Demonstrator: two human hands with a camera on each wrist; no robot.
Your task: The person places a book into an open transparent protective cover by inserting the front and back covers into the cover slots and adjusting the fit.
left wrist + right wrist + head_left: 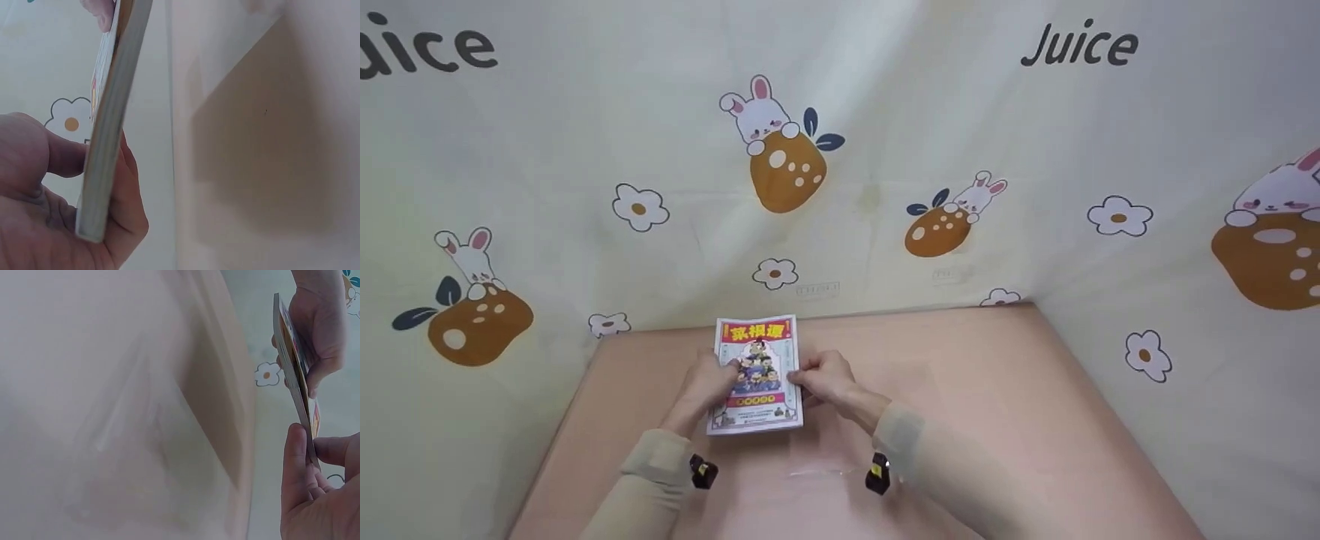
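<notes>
A thin book (757, 375) with a colourful illustrated cover and a red title band is held up over the table, cover toward the head camera. My left hand (710, 386) grips its left edge, thumb across the cover and fingers behind. At the right edge, my right hand (826, 377) pinches it between thumb and fingers. From the left wrist, the book (109, 140) appears edge-on, with the cover standing slightly away from the pages. The right wrist view also shows a narrow gap under the cover of the book (295, 365).
Below the book lies a clear plastic sheet or sleeve (152, 439) on the pinkish table (997, 420). A pale cloth (870, 150) printed with rabbits, fruit and flowers hangs behind and along both sides. Each wrist carries a small black device (877, 474).
</notes>
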